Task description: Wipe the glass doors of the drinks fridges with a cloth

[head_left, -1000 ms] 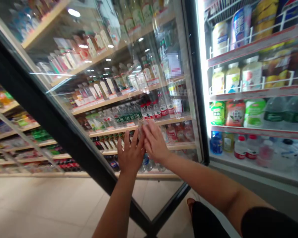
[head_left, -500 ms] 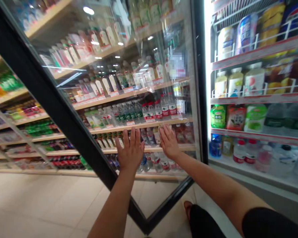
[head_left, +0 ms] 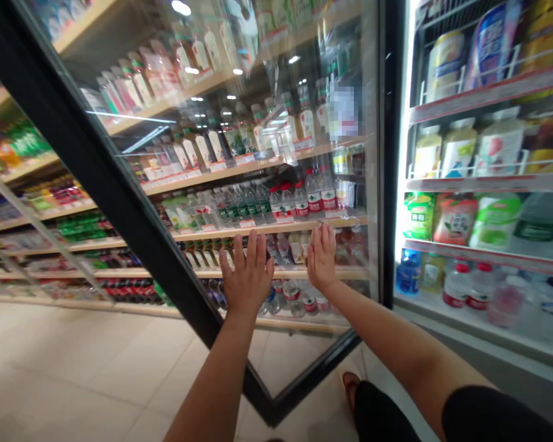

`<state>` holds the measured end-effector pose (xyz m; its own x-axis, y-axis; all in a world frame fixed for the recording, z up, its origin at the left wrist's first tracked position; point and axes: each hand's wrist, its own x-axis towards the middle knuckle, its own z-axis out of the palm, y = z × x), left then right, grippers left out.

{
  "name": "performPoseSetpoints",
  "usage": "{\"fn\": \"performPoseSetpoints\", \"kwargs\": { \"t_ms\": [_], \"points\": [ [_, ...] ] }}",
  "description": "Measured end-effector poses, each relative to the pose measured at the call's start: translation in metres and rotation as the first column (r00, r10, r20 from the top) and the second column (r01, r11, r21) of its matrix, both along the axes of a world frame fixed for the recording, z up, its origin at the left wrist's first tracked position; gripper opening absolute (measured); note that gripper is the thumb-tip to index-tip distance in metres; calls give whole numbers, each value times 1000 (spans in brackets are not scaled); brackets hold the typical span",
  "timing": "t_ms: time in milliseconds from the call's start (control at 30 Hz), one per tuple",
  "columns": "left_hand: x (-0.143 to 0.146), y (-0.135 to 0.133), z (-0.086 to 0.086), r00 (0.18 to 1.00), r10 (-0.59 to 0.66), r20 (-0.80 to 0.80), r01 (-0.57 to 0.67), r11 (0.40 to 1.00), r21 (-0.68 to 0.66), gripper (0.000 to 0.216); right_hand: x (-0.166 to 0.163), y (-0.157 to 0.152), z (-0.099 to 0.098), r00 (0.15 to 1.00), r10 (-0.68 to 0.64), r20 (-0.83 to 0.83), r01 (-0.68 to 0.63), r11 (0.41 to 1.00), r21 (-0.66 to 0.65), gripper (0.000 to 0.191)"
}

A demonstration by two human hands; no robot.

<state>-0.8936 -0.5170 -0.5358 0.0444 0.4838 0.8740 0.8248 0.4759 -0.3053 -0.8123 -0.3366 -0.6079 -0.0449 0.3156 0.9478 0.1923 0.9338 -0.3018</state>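
Observation:
A glass cooler door [head_left: 276,92] with a black frame [head_left: 96,178] stands swung out in front of me. My left hand [head_left: 247,274] lies flat on the glass, fingers stretched upward. My right hand [head_left: 321,258] presses flat on the glass just to its right, fingers together and straight. Neither hand holds anything. Through the glass I see shelves of bottled drinks [head_left: 299,199].
The open, lit cooler [head_left: 483,184] at right holds bottles and cans on white wire shelves. Pale tiled floor [head_left: 74,380] spreads at lower left. More store shelves [head_left: 37,209] with drinks stand at far left. My knee in black cloth [head_left: 387,411] shows at the bottom.
My hands have separated from a close overlap and now lie side by side on the glass. The door's edge has shifted right toward the cooler frame.

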Motion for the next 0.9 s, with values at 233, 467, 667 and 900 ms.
{"fn": "performPoseSetpoints", "kwargs": {
  "t_ms": [233, 467, 667, 900],
  "points": [
    [-2, 1, 0, 999, -29, 41, 29, 1000, -2, 77, 4, -6, 74, 973, 122, 197, -155, 975, 157, 56],
    [-2, 2, 0, 999, 0, 36, 1, 1000, -13, 77, 9, 66, 1, 976, 15, -216, -71, 965, -254, 59],
    [-2, 3, -1, 999, -15, 49, 15, 1000, 0, 77, -3, 53, 60, 984, 53, -171, -82, 983, -166, 59],
    [1, 1, -1, 999, 8, 48, -6, 999, -32, 76, 6, -24, 18, 937, 203, 284, -277, 928, 251, 64]
  ]
}}
